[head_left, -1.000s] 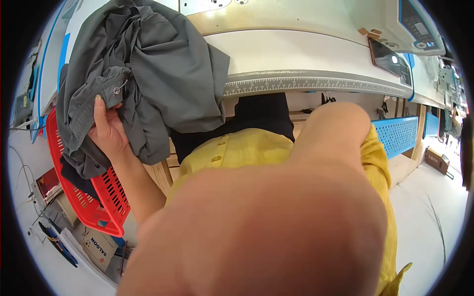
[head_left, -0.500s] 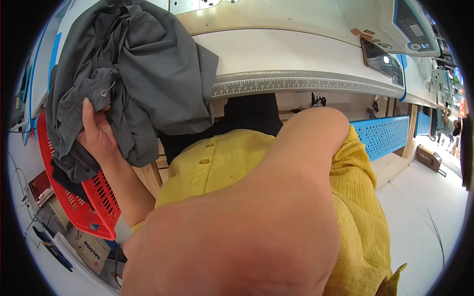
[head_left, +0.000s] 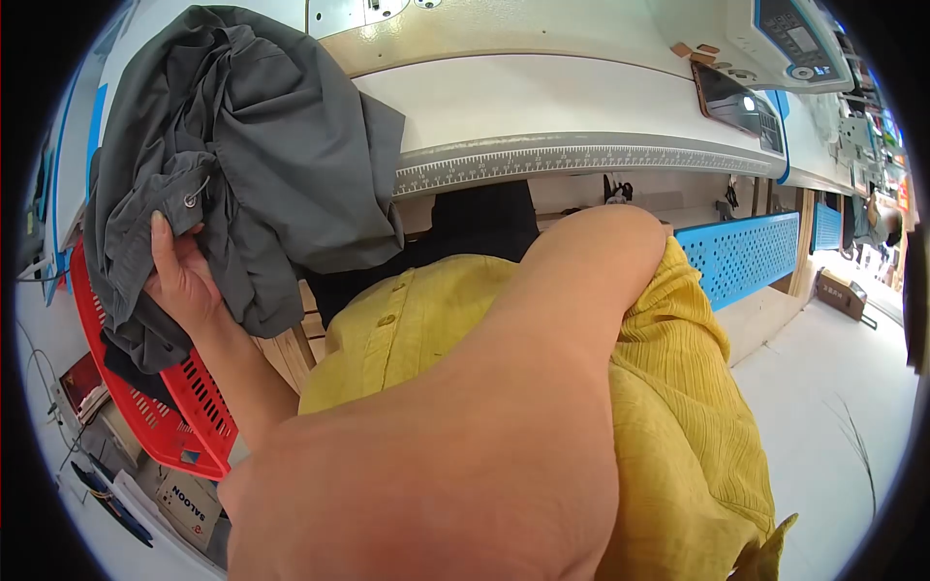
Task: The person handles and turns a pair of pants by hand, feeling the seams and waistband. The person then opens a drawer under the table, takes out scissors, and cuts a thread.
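Observation:
A dark grey garment (head_left: 281,145) lies bunched over the left end of the white table and hangs over its edge. My left hand (head_left: 184,276) is closed on its lower left part, thumb on top, beside a small metal ring with a short cord (head_left: 191,199). Most of the fingers are under the cloth. My right arm is bent, its elbow over the table's front edge. Very near the camera, my right hand (head_left: 417,494) fills the lower middle of the view, its fingers out of frame.
A ruler strip (head_left: 581,155) runs along the table edge. At the back right are a phone (head_left: 727,100) and a control panel (head_left: 796,41). A red basket (head_left: 208,407) stands at lower left, below the garment. A blue perforated tray (head_left: 741,254) hangs under the table at right.
The whole view has shifted, so table and garment appear farther left. My right hand has moved left and down in the view. My left hand keeps its hold on the garment.

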